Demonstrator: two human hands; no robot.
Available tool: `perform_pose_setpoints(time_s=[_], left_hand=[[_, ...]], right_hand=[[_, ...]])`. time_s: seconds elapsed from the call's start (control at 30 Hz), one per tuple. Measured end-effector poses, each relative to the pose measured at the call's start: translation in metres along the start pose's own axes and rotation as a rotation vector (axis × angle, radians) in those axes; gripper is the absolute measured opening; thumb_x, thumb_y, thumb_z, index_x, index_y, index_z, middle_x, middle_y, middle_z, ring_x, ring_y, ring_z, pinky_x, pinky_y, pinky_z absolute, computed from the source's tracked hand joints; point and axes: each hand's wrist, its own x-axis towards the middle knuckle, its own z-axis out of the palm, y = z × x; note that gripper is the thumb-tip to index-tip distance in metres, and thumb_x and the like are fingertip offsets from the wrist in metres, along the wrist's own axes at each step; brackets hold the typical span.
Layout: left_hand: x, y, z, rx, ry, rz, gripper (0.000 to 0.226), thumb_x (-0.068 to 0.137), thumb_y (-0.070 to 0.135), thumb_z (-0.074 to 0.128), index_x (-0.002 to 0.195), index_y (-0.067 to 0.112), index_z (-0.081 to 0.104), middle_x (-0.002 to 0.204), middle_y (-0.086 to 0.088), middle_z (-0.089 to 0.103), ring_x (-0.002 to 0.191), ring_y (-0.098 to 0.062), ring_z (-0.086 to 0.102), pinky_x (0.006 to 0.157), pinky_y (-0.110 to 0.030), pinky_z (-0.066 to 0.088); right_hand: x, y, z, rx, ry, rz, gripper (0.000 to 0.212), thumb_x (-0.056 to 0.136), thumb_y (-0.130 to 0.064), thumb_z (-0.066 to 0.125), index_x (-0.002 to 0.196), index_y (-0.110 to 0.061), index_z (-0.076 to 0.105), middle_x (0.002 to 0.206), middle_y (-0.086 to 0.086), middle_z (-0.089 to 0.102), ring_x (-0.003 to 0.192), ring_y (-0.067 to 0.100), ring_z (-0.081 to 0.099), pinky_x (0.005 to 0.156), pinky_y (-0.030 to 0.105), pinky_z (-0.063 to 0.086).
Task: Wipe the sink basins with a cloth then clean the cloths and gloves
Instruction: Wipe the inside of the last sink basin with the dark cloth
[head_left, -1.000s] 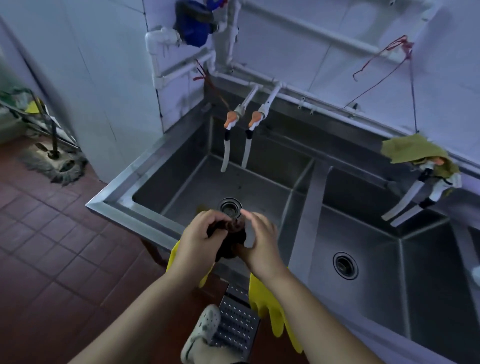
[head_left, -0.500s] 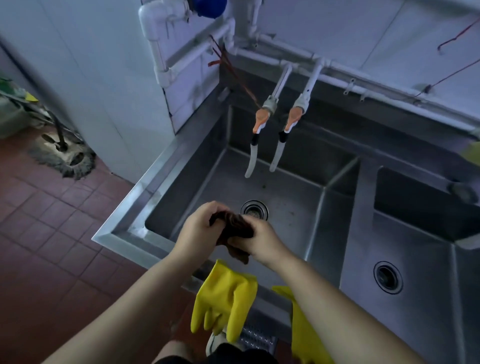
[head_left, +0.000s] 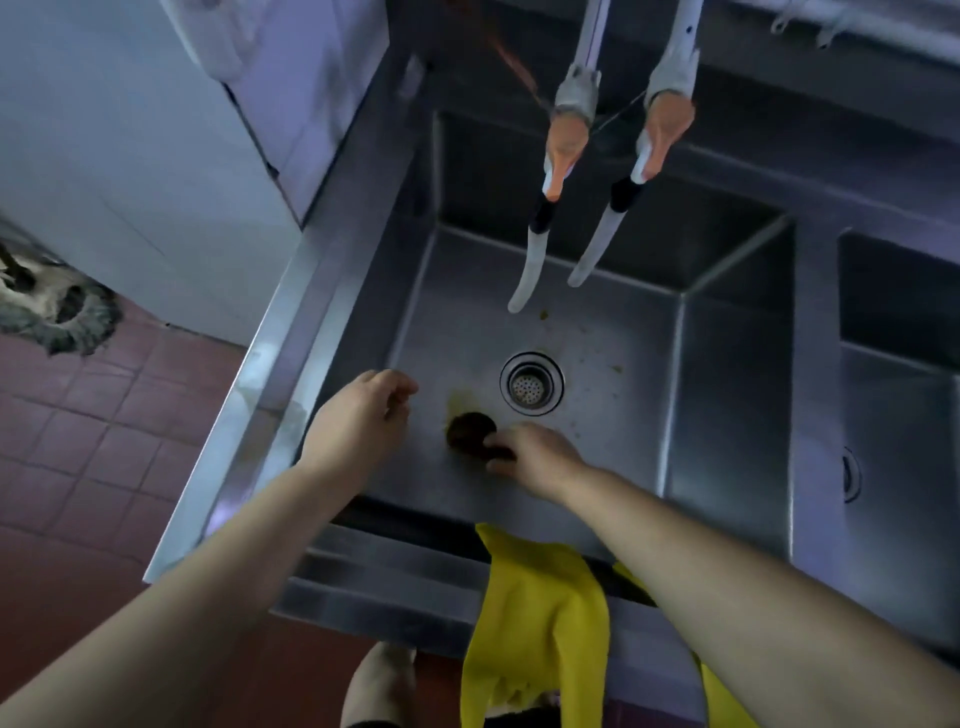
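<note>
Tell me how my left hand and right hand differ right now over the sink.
The right hand pinches the dark cloth against the basin floor; the left hand holds nothing, fingers loosely curled. The right hand is near the drain; the left hand is nearer the left wall. Both are bare and inside the left basin.

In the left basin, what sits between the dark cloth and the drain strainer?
Only bare steel basin floor, with a yellowish stain just above the dark cloth and left of the drain strainer. The head view shows it; the right hand holds the cloth.
</note>
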Motion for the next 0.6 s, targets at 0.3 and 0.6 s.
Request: perform_pose_setpoints(time_s=[0.3,0.6], left_hand=[[0.031,-0.021,0.027,0.271,-0.09,0.226,0.032,0.089,0.009,0.052,0.119,0.016,0.061,0.113,-0.006,0.063,0.099,-0.031,0.059,0.072,-0.037,0.047],[0.061,-0.037,0.063,0.541,-0.173,0.111,0.023,0.089,0.012,0.046,0.109,0.019,0.054,0.106,-0.004,0.059,0.097,-0.028,0.056,0.068,-0.032,0.037]], right_hand=[[0.053,0.032,0.065,-0.479,-0.329,-0.417,0.059,0.096,-0.004,0.046,0.149,-0.023,0.025,0.16,0.004,0.005,0.146,0.023,0.003,0.116,0.039,0.016],[0.143,0.048,0.103,-0.563,-0.059,-0.548,0.065,0.099,-0.047,0.034,0.15,-0.023,0.002,0.157,0.001,-0.008,0.144,0.025,-0.014,0.114,0.043,-0.016]])
